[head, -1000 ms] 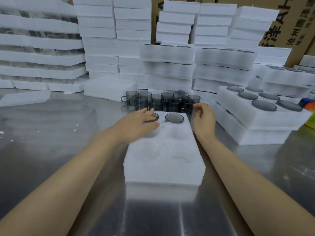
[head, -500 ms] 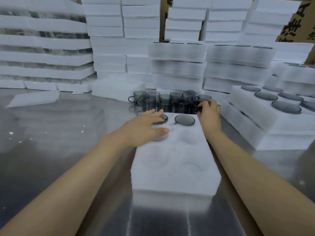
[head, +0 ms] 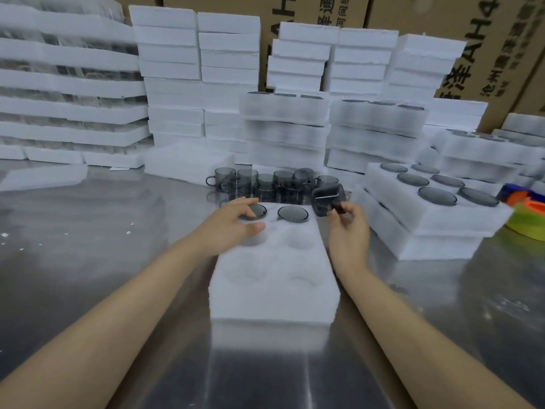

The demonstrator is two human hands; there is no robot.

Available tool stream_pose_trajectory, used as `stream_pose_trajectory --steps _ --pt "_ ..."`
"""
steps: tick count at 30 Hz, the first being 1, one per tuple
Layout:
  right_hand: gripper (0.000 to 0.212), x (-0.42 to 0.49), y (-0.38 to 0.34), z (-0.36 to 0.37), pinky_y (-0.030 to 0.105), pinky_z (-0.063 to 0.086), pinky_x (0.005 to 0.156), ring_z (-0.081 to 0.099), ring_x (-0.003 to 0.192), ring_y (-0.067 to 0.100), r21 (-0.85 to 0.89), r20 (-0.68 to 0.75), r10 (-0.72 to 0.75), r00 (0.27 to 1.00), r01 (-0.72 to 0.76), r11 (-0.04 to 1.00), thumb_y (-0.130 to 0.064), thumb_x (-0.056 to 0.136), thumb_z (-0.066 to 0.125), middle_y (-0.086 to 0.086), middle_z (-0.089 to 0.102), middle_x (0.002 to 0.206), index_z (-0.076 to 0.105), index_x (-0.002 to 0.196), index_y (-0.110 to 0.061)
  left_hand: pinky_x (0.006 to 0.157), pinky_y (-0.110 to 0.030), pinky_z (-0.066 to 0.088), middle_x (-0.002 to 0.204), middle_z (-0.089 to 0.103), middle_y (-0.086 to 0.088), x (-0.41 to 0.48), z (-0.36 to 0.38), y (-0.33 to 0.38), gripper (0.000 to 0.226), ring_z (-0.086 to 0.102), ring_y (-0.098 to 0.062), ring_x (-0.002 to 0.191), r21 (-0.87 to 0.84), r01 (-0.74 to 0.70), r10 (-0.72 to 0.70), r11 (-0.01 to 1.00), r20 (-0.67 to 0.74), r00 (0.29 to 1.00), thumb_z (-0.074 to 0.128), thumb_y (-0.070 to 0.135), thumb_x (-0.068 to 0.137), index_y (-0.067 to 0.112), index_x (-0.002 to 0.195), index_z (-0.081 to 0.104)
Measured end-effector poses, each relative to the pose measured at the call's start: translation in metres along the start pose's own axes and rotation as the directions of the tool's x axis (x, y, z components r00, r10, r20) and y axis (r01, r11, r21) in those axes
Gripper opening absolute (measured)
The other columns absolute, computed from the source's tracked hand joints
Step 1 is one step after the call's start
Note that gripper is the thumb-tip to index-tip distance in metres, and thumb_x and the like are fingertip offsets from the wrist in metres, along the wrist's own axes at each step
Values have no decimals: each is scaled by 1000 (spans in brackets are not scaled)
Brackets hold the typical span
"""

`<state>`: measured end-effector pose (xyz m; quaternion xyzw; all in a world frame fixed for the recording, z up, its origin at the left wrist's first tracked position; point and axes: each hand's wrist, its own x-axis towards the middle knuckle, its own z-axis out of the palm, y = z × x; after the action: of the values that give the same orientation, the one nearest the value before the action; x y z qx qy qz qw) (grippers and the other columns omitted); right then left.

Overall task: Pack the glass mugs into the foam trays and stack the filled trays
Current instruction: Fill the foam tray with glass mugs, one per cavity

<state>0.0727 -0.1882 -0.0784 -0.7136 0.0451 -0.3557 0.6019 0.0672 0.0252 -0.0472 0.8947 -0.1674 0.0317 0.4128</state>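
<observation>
Brushed steel table (head: pixel 88 261) spans the whole view. Along the back are brown cardboard cartons (head: pixel 477 39) with printed lettering. In front of them stand tall stacks of white foam trays (head: pixel 168 69). The centre stacks (head: pixel 283 125) show dark rims along their tops, so I judge them filled. To the right of the work spot is a low stack of filled trays (head: pixel 427 225), six grey rims showing in its top layer.

The working tray (head: pixel 274 278) is a white foam block with six pockets, lying lengthwise away from the person at mid-table. A loose cluster of smoky grey glass mugs (head: pixel 265 184) stands upright just beyond its far end. The count is unclear because they overlap.

The left hand (head: pixel 233 222) lies palm down on the tray's far-left corner. Its fingers are fairly straight, resting over the rim of the left seated mug (head: pixel 261 210), and grip nothing. The thumb reaches toward the pocket behind it.

The right hand (head: pixel 349 225) is just off the tray's far-right corner. Its fingertips pinch the handle of a tilted grey mug (head: pixel 327 199), held clear of the table. The right seated mug (head: pixel 292 214) sits in the far-right pocket, untouched.

Progress, as I judge it: two of six pockets are filled and four are empty. The held mug probably goes to the middle row. This tray is not ready to stack, and plenty of loose mugs are unpacked.

A bright plastic object (head: pixel 528 214) is at the right edge. I cannot tell what it is.
</observation>
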Motion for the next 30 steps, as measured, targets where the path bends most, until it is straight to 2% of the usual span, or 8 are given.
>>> stream_pose_trajectory --steps 3,7,12,16,22,24,28,30 --pt "11 -5 -16 -6 11 42 87 58 107 25 56 -10 -4 1000 4 998 -2 91 58 6 42 117 55 98 -11 101 -14 18 147 39 8 1 4 1 11 30 -5 137 -13 18 -19 1000 -62 998 64 22 90 13 85 59" --pt "12 -2 -39 -7 30 45 97 59 103 23 107 21 -58 998 56 993 -5 88 64 -2 39 110 59 94 -14 88 -9 21 147 41 3 3 11 1 14 35 -9 135 -6 65 -64 998 -217 974 64 19 89 5 88 61" --pt "22 -6 -52 -7 9 40 87 58 105 15 49 174 -174 969 168 985 -16 84 70 -12 46 106 54 81 -32 92 -14 24 146 42 2 5 14 -1 13 37 -11 134 16 87 -79 996 -292 953 62 19 90 8 83 59" --pt "16 -10 -51 -5 1 31 82 49 114 13 -67 362 -306 881 352 934 -7 85 66 2 55 119 54 85 -16 92 -13 22 146 42 1 6 13 -1 14 35 -12 136 13 73 -67 997 -280 958 59 16 92 11 80 57" --pt "12 -10 -50 -8 -1 26 83 37 95 -3 -103 401 -354 845 426 899 3 85 63 8 51 111 54 92 -2 91 -10 21 147 42 -1 6 13 -3 10 33 -11 137 3 52 -49 999 -276 960 58 14 92 10 82 60" --pt "21 -10 -49 -7 0 28 84 41 97 1 -97 389 -326 862 390 916 5 81 66 5 49 112 55 96 -5 94 -11 19 147 42 -1 6 13 -4 10 32 -11 138 0 44 -42 999 -272 961 59 14 92 10 83 60" --pt "72 -10 -50 -7 10 32 101 45 115 6 -86 412 -239 879 299 950 5 76 71 -2 44 125 41 139 -14 92 -9 19 147 43 -2 6 13 -3 9 33 -10 138 -10 40 -41 999 -271 962 60 13 91 7 84 63" --pt "79 -11 -51 -7 11 32 104 44 114 4 -87 433 -261 863 328 941 7 75 72 -4 41 123 38 143 -13 93 -9 19 146 43 -2 5 13 -4 10 33 -10 138 -15 41 -43 999 -272 961 60 13 91 6 85 63"
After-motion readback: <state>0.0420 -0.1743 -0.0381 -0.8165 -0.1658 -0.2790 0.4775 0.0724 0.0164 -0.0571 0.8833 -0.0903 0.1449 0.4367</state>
